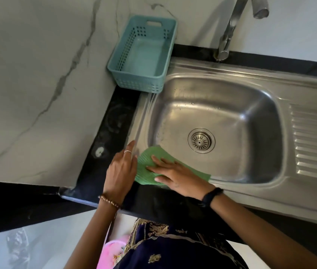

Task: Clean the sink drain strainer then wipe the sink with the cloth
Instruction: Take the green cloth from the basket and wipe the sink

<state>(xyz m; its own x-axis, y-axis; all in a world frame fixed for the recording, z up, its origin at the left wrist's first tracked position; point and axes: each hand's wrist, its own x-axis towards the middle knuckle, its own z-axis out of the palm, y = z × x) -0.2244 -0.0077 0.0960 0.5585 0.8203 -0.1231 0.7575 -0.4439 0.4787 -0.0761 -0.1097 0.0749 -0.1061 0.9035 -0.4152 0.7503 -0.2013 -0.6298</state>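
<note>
A steel sink (221, 117) fills the middle of the head view, and its round drain strainer (201, 140) sits in the drain hole at the basin's floor. A green ribbed cloth (148, 162) lies draped over the sink's near left rim. My right hand (175, 175) lies flat on the cloth with fingers spread, pressing it down. My left hand (121, 169) rests at the cloth's left edge on the rim, fingers extended, and I cannot tell whether it grips the cloth.
An empty teal plastic basket (144, 53) stands at the sink's far left corner. A steel tap (229, 30) rises behind the basin. A ribbed draining board (314, 142) lies to the right. Black counter (105, 144) and marbled wall lie left.
</note>
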